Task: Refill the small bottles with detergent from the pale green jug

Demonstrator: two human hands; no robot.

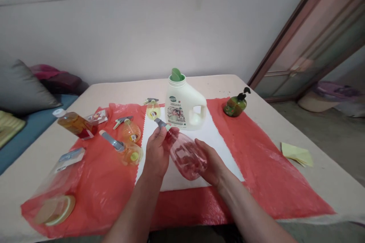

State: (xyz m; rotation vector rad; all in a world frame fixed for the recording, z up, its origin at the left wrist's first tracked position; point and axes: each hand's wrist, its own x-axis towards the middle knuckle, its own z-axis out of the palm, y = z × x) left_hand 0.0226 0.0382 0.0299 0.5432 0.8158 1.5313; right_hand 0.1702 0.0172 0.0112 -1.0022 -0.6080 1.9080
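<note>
Between my hands is a clear pink spray bottle (pixel 186 155), tilted with its grey spray head (pixel 161 123) toward the upper left. My left hand (pixel 157 152) wraps round its neck, just below the head. Its base rests against my right hand (pixel 213 163), whose fingers curl round the side. Right behind the bottle, a large cream detergent jug (pixel 185 106) with a handle stands on a white cloth (pixel 224 152). A green piece (pixel 176 74) sits in the jug's open mouth.
Left of my hands are an orange spray bottle (pixel 131 132), another (pixel 132 154) and a yellow one (pixel 153 111). A bottle of amber liquid (pixel 75 124) stands farther left. A green pump bottle (pixel 235 105) and yellow papers (pixel 297 153) are to the right. Red plastic sheeting (pixel 265 167) covers the table.
</note>
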